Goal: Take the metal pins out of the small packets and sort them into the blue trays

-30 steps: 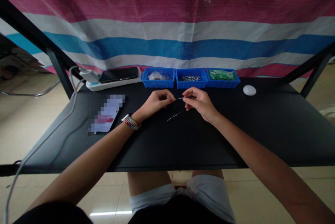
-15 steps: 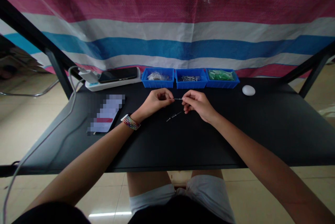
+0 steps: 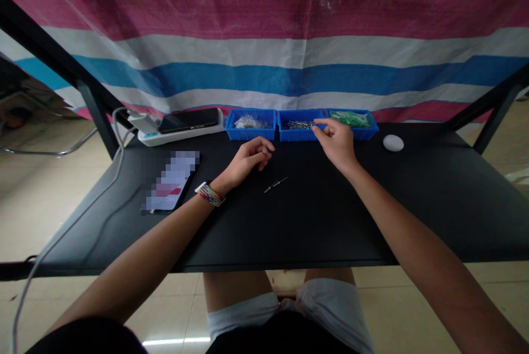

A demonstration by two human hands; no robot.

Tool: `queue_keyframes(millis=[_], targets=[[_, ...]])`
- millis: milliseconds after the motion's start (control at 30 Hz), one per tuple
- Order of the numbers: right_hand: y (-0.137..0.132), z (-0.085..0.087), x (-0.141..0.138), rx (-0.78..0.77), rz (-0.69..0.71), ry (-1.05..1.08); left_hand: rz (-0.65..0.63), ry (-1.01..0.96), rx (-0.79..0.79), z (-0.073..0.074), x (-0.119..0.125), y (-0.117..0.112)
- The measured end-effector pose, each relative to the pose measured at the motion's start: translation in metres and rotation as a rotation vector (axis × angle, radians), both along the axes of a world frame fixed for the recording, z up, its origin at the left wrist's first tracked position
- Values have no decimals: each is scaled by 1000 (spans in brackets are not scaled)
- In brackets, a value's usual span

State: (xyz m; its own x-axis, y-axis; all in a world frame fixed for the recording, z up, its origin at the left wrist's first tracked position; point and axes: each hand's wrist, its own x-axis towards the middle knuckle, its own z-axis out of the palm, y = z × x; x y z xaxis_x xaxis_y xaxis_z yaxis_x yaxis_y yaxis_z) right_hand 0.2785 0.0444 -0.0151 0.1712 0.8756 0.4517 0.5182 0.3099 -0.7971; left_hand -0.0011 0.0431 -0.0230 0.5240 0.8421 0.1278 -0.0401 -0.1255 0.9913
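My right hand (image 3: 336, 141) reaches over the middle blue bin (image 3: 300, 135), which holds a pile of thin metal pins (image 3: 300, 124). Its thumb and index finger pinch at a pin by the bin's right end; the fingertips are small and partly merge with the pile. Nearer the table's middle, my left hand (image 3: 252, 158) rests with loosely bent fingers spread a little, and nothing shows in them. Just below it, on the black table (image 3: 314, 221), lies a small pin-like metal piece (image 3: 275, 184) with a thicker middle part.
The left blue bin (image 3: 250, 134) holds small clear bags, and the right one (image 3: 367, 134) green packets. A white rounded object (image 3: 393, 143) sits at right. At left are a phone (image 3: 171, 183), a power strip (image 3: 177, 134) with another phone (image 3: 189, 119), and a white cable (image 3: 88, 216).
My hands have parted from the thin pin they held between them. The right hand has moved up and right to the middle bin; the left has stayed near its place, its fingers looser.
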Motion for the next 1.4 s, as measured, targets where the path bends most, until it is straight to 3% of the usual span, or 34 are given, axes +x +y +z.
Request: queue_keyframes(millis=[100,200,267,367,600,733,900,1100,1267,1400], targets=[[-18,3,-8,-54,135,-11,0,8,-2,1,0,0],[-39,8,-26,-157,464,-88,5,13,-2,2,0,-1],[-51,10,-40,-143,641,-196,11,12,1,3,0,0],[-63,9,-56,-122,739,-362,18,19,7,3,0,-1],[-69,7,-56,-99,696,-554,11,25,14,2,0,-1],[-67,13,-50,-94,701,-547,11,32,7,3,0,-1],[-61,17,-43,-66,658,-346,10,34,1,3,0,-1],[-59,18,-45,-5,511,-105,-11,44,6,3,-1,-2],[-56,9,-51,-144,406,214,-23,80,23,5,-2,-2],[-54,-1,-56,-109,369,310,-64,147,40,6,-3,-2]])
